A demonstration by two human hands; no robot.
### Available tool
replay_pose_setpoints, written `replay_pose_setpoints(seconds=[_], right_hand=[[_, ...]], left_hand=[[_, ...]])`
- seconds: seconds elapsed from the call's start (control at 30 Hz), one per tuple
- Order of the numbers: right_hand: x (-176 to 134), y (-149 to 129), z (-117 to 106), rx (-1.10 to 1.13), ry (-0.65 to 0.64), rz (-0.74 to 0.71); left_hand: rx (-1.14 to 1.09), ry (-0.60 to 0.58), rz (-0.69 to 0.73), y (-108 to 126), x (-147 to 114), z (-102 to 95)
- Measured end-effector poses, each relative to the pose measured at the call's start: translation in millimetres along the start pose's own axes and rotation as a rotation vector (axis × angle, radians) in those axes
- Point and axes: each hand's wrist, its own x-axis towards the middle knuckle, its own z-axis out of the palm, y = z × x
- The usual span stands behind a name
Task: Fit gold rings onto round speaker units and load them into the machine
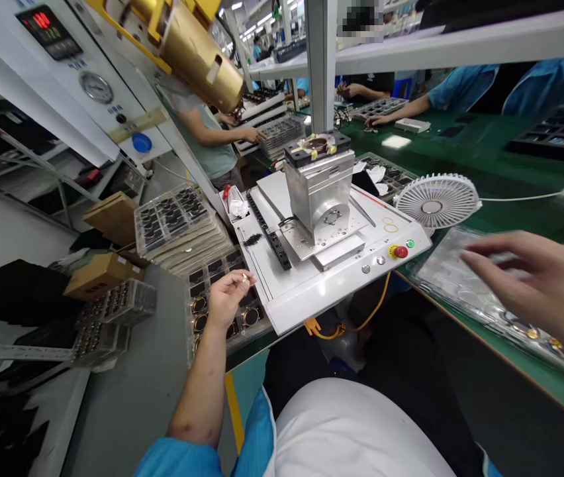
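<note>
My left hand [228, 296] is closed in a pinch beside the left edge of the white machine base [302, 298]. A tiny whitish bit shows at its fingertips, too small to name. Under that hand lies a clear tray of round, gold-rimmed parts [251, 317]. My right hand [525, 271], slightly blurred, hovers at the right with fingers stretched out and nothing visible in them. Beneath it is a clear plastic tray [453, 265] with a few gold-coloured round parts near its right end. On the base stands a metal block with a black fixture [318, 147] on top.
A gold cylinder head [207, 63] hangs at upper left. A white fan [435, 202] stands right of the base, near a red button [400, 252]. Stacked trays [177, 218] sit at left. Co-workers' arms [406, 109] reach over the green bench behind.
</note>
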Motion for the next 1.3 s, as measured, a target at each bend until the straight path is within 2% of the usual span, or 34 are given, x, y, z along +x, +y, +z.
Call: replay_pose_setpoints(seconds=[0.1, 0.17, 0.23, 0.3, 0.47, 0.6, 0.7, 0.77, 0.87, 0.97, 1.03, 1.13, 1.23, 1.3], right_hand=[[75, -49, 30, 0.212, -0.024, -0.224], [123, -79, 47, 0.274, 0.007, -0.352], [165, -100, 60, 0.286, 0.024, -0.453], [199, -112, 69, 0.277, -0.038, -0.522], [250, -121, 81, 0.220, -0.408, -0.505], [270, -121, 83, 0.253, -0.512, -0.546], [275, -121, 84, 0.325, -0.537, -0.542], [273, -120, 87, 0.427, -0.497, -0.495], [264, -116, 93, 0.703, -0.297, -0.373], [249, -107, 96, 0.896, -0.082, -0.219], [233, -96, 93, 0.933, -0.030, -0.154], [197, -73, 80, 0.934, -0.042, -0.079], [152, -43, 64, 0.906, -0.066, 0.054], [121, -20, 57, 0.890, -0.063, 0.196]], left_hand=[[-0.103, 0.030, 0.182, 8, 10, 13.6], [-0.095, 0.035, 0.266, 17, 16, 20.6], [-0.055, 0.042, 0.324, 28, 20, 25.4], [-0.007, 0.043, 0.369, 39, 23, 27.8], [0.081, -0.053, 0.480, 71, 37, 28.1], [0.098, -0.111, 0.538, 107, 65, 38.6], [0.110, -0.101, 0.550, 132, 100, 57.7], [0.165, -0.095, 0.539, 145, 127, 74.7], [0.333, -0.102, 0.539, 161, 165, 104.3], [0.612, -0.175, 0.521, 172, 191, 134.2], [0.770, -0.221, 0.499, 178, 198, 150.3], [0.931, -0.258, 0.507, 184, 197, 161.9], [0.984, -0.346, 0.583, 186, 193, 157.1], [0.969, -0.403, 0.614, 186, 193, 149.1]])
